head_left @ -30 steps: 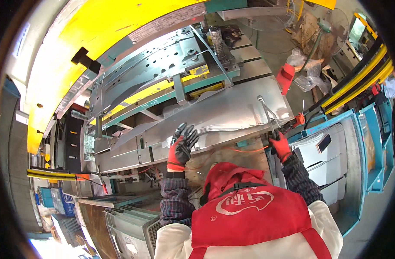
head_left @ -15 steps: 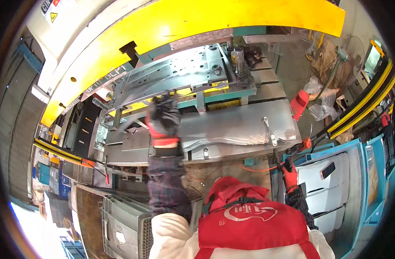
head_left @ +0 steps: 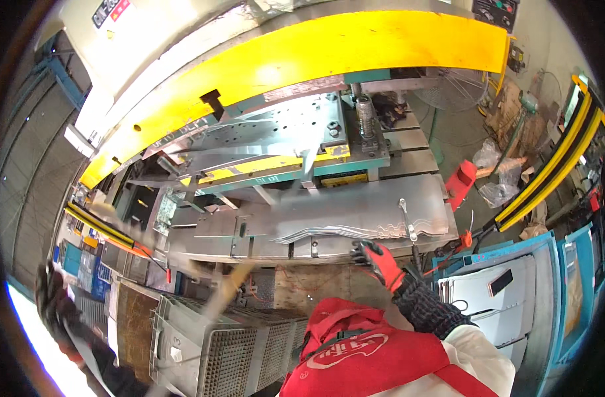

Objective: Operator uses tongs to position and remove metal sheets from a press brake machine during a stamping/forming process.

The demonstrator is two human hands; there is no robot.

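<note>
My left hand (head_left: 54, 301), in a dark glove, is out at the far left beside the bright floor, away from the press. Motion smears its fingers. A grey strip-like shape (head_left: 91, 351) runs along that forearm; whether the hand holds it I cannot tell. My right hand (head_left: 380, 261), in a red and black glove, hovers by the front edge of the press bed, fingers apart with nothing visible in them. Just beyond it lies a stack of thin metal sheets (head_left: 355, 208) with wavy front edges. A wrench (head_left: 407, 220) rests on the stack's right part.
Behind the stack stands a steel die (head_left: 269, 132) under the yellow press beam (head_left: 316, 43). Grey plastic crates (head_left: 183, 344) stand front left. A blue-framed bin (head_left: 547, 298) at right holds pale sheets and a phone (head_left: 500, 282). Striped guards (head_left: 554, 159) flank the press.
My left hand has swung from in front of the die to the far left. My right hand has moved left, away from the wrench's lower end. The view has shifted slightly.
</note>
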